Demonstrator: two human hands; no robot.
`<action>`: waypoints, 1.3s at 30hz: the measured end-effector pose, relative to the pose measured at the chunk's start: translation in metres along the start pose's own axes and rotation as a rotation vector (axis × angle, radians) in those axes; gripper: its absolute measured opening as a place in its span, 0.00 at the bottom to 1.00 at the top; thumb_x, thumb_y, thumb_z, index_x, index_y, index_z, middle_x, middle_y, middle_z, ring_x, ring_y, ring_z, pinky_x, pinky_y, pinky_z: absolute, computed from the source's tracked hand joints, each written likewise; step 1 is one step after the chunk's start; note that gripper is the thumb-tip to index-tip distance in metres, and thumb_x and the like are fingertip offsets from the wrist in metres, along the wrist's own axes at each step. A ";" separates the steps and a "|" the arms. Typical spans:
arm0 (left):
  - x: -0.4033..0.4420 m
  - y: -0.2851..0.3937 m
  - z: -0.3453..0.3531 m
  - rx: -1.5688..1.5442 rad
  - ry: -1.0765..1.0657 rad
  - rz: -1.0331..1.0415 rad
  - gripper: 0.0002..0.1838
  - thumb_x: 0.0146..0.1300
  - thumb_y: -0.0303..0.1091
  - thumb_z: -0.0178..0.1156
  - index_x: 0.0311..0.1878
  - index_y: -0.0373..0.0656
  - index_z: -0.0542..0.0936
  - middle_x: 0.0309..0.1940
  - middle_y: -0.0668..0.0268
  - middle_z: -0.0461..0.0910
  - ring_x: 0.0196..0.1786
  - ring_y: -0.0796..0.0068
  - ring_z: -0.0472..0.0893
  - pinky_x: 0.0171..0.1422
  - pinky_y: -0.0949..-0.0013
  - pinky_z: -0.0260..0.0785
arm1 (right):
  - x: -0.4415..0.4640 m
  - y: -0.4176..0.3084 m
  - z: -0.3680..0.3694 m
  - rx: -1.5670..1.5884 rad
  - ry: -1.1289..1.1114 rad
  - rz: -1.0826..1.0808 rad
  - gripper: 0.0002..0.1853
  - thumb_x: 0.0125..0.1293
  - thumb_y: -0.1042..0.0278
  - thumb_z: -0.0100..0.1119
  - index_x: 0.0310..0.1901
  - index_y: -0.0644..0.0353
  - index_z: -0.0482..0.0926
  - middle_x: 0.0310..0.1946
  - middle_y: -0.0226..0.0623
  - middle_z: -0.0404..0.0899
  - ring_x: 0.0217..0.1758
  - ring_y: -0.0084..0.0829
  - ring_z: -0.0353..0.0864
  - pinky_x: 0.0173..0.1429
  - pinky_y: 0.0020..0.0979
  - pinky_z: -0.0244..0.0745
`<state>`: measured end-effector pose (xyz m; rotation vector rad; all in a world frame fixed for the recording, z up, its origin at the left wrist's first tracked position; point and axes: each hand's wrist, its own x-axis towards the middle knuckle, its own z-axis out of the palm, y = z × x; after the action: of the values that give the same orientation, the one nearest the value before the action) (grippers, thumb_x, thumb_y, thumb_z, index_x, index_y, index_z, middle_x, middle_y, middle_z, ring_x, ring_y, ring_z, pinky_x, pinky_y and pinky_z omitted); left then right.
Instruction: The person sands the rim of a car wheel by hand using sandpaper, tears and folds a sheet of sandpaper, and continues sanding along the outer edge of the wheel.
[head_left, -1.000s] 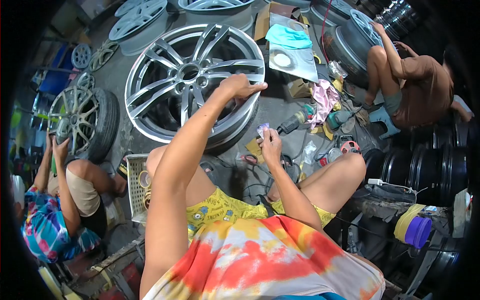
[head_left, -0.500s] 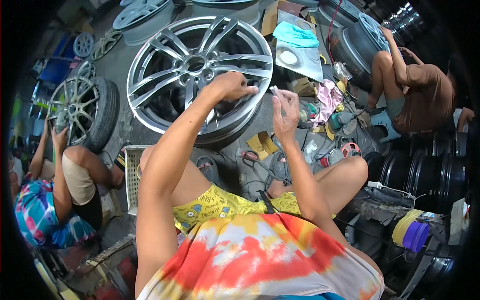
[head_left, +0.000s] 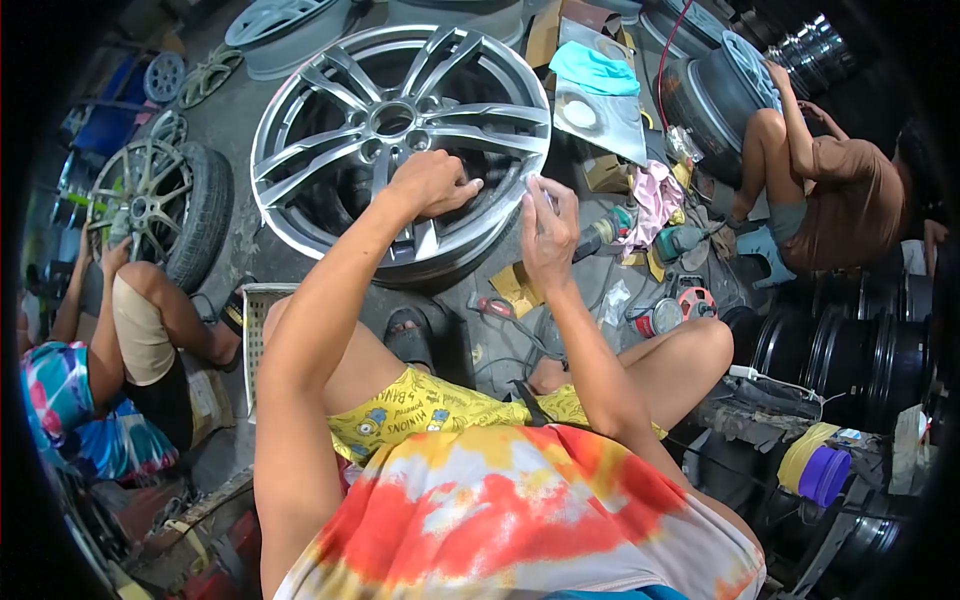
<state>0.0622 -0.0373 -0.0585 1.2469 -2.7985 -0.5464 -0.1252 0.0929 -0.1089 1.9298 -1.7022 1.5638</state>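
A large silver multi-spoke wheel rim (head_left: 300,170) lies face up in front of me. Over its lower right spokes is my left hand (head_left: 435,186), its fingers curled and the thumb sticking out to the right; whatever is under the fingers is hidden. Beside the rim's right edge my right hand (head_left: 550,232) is raised, thumb and fingertips pinched together at the lip around something small and pale that I cannot make out.
Cardboard (head_left: 519,290), a pink cloth (head_left: 652,205) and power tools (head_left: 603,232) lie to the right. A turquoise cloth (head_left: 592,68) rests on a grey sheet. Co-workers sit at left (head_left: 140,320) and right (head_left: 845,190) by other wheels. A basket (head_left: 256,335) stands by my left knee.
My left hand has drawn back leftward from the rim's right edge, and its fingers have curled in. My right hand has risen from above the floor to the rim's edge.
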 end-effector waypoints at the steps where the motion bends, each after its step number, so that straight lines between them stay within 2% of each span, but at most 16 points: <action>1: -0.003 0.001 -0.001 -0.022 0.042 0.011 0.27 0.68 0.57 0.58 0.33 0.40 0.90 0.28 0.43 0.84 0.37 0.40 0.86 0.49 0.47 0.79 | -0.005 -0.007 -0.002 -0.004 -0.014 -0.003 0.14 0.70 0.76 0.63 0.55 0.65 0.87 0.51 0.43 0.82 0.50 0.42 0.81 0.52 0.39 0.76; 3: -0.003 0.002 -0.002 -0.016 0.062 -0.005 0.27 0.68 0.57 0.59 0.33 0.39 0.90 0.28 0.42 0.84 0.37 0.40 0.86 0.49 0.47 0.79 | -0.019 -0.027 -0.008 0.008 -0.075 0.010 0.13 0.70 0.76 0.63 0.54 0.65 0.87 0.50 0.44 0.82 0.50 0.43 0.80 0.53 0.40 0.76; 8: -0.003 0.005 -0.001 -0.051 0.010 -0.050 0.28 0.65 0.58 0.61 0.35 0.38 0.90 0.30 0.41 0.85 0.40 0.41 0.87 0.52 0.49 0.79 | 0.001 -0.004 -0.010 -0.048 -0.072 -0.070 0.13 0.67 0.77 0.64 0.52 0.66 0.87 0.50 0.44 0.83 0.50 0.46 0.80 0.53 0.42 0.77; 9: -0.004 0.004 -0.001 -0.019 0.015 -0.022 0.25 0.66 0.56 0.60 0.35 0.41 0.91 0.32 0.45 0.87 0.42 0.43 0.87 0.54 0.49 0.80 | 0.005 -0.004 -0.009 -0.067 -0.072 -0.045 0.13 0.67 0.77 0.65 0.52 0.66 0.87 0.49 0.43 0.83 0.49 0.46 0.80 0.53 0.42 0.77; 10: -0.003 0.003 -0.001 -0.016 0.028 -0.023 0.25 0.66 0.56 0.60 0.35 0.41 0.91 0.32 0.45 0.87 0.42 0.43 0.87 0.54 0.49 0.80 | 0.012 -0.005 -0.008 -0.084 -0.072 -0.025 0.13 0.67 0.77 0.65 0.52 0.66 0.87 0.49 0.43 0.83 0.49 0.46 0.80 0.52 0.42 0.77; 14: -0.002 0.002 0.004 0.003 0.059 -0.042 0.23 0.65 0.55 0.61 0.35 0.42 0.91 0.33 0.47 0.88 0.42 0.45 0.88 0.54 0.50 0.80 | -0.008 -0.026 -0.018 -0.013 -0.167 -0.159 0.14 0.65 0.78 0.66 0.53 0.65 0.87 0.49 0.41 0.83 0.48 0.45 0.80 0.52 0.41 0.77; 16: -0.001 0.000 0.005 -0.004 0.030 -0.024 0.23 0.64 0.54 0.61 0.35 0.42 0.91 0.34 0.46 0.88 0.42 0.44 0.87 0.54 0.50 0.80 | 0.002 -0.003 -0.018 -0.075 -0.158 -0.166 0.15 0.64 0.78 0.66 0.53 0.64 0.88 0.50 0.40 0.84 0.49 0.43 0.80 0.52 0.39 0.78; 17: 0.000 -0.003 0.008 -0.032 0.046 0.002 0.26 0.63 0.56 0.62 0.36 0.38 0.91 0.33 0.41 0.86 0.41 0.41 0.87 0.53 0.49 0.80 | 0.014 0.002 -0.018 -0.125 -0.154 -0.152 0.15 0.64 0.78 0.66 0.52 0.64 0.88 0.50 0.40 0.84 0.49 0.42 0.80 0.52 0.39 0.78; 19: -0.004 0.002 0.005 -0.022 0.051 -0.006 0.26 0.63 0.56 0.62 0.35 0.38 0.90 0.32 0.42 0.86 0.41 0.41 0.87 0.52 0.49 0.80 | 0.021 -0.002 -0.021 -0.178 -0.145 -0.150 0.15 0.64 0.78 0.66 0.52 0.64 0.88 0.50 0.40 0.85 0.49 0.42 0.80 0.52 0.39 0.78; 21: -0.005 0.002 0.000 -0.033 0.084 0.001 0.25 0.63 0.54 0.62 0.33 0.37 0.89 0.31 0.42 0.85 0.40 0.41 0.87 0.51 0.49 0.80 | 0.011 -0.012 -0.023 -0.033 -0.197 -0.216 0.14 0.64 0.78 0.66 0.51 0.65 0.87 0.49 0.40 0.85 0.49 0.42 0.80 0.51 0.40 0.78; 24: -0.003 0.000 0.004 -0.018 0.082 0.006 0.25 0.63 0.54 0.62 0.33 0.37 0.89 0.31 0.41 0.85 0.39 0.40 0.86 0.51 0.48 0.80 | 0.012 -0.008 -0.033 0.018 -0.301 -0.299 0.13 0.64 0.78 0.66 0.50 0.64 0.87 0.48 0.40 0.84 0.49 0.42 0.80 0.51 0.40 0.78; 28: -0.004 -0.001 0.005 -0.024 0.094 0.013 0.25 0.63 0.54 0.61 0.33 0.37 0.89 0.30 0.41 0.85 0.39 0.40 0.86 0.50 0.47 0.80 | 0.032 0.006 -0.029 -0.090 -0.245 -0.193 0.12 0.66 0.77 0.66 0.51 0.62 0.87 0.48 0.38 0.85 0.48 0.43 0.80 0.51 0.40 0.78; 32: -0.002 -0.002 0.006 -0.025 0.094 0.019 0.25 0.62 0.54 0.61 0.32 0.38 0.89 0.30 0.42 0.85 0.38 0.40 0.86 0.49 0.46 0.79 | 0.017 -0.003 -0.031 0.026 -0.312 -0.268 0.13 0.66 0.77 0.65 0.52 0.61 0.87 0.49 0.38 0.85 0.48 0.43 0.80 0.50 0.40 0.78; 35: -0.005 0.001 0.004 -0.039 0.075 -0.006 0.25 0.62 0.54 0.61 0.33 0.38 0.89 0.31 0.43 0.86 0.38 0.41 0.87 0.49 0.48 0.80 | 0.036 0.018 -0.028 -0.128 -0.231 -0.232 0.14 0.64 0.77 0.68 0.52 0.62 0.88 0.48 0.37 0.85 0.47 0.41 0.80 0.52 0.39 0.79; 39: -0.003 0.000 0.003 -0.038 0.083 0.001 0.24 0.62 0.54 0.61 0.36 0.39 0.90 0.33 0.43 0.86 0.40 0.42 0.87 0.51 0.48 0.80 | 0.015 -0.008 -0.030 0.031 -0.292 -0.261 0.13 0.64 0.77 0.67 0.50 0.62 0.88 0.49 0.38 0.84 0.47 0.40 0.80 0.50 0.39 0.78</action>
<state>0.0640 -0.0343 -0.0607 1.2315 -2.7084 -0.5325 -0.1397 0.1058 -0.0800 2.3802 -1.4458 1.2746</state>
